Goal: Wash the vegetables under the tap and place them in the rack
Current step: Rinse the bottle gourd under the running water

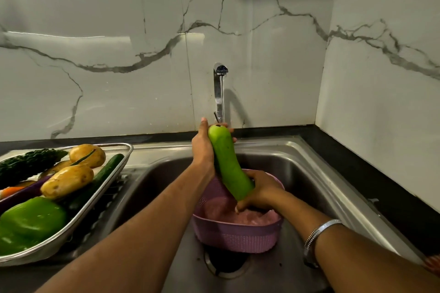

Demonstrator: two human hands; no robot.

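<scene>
Under the tap [220, 93], over the sink [309, 162], a long pale-green gourd [228, 164] is held tilted, its top end raised into the stream, probably so water runs down its length into the pink colander [235, 233] below. The left hand [202, 147] wraps the upper part, fingers curled behind it, thumb up. The right hand [258, 191] grips the lower end, fingers closed round it. To the left, the steel rack [104, 188] already holds potatoes [67, 181], a green pepper [31, 221] and other vegetables.
</scene>
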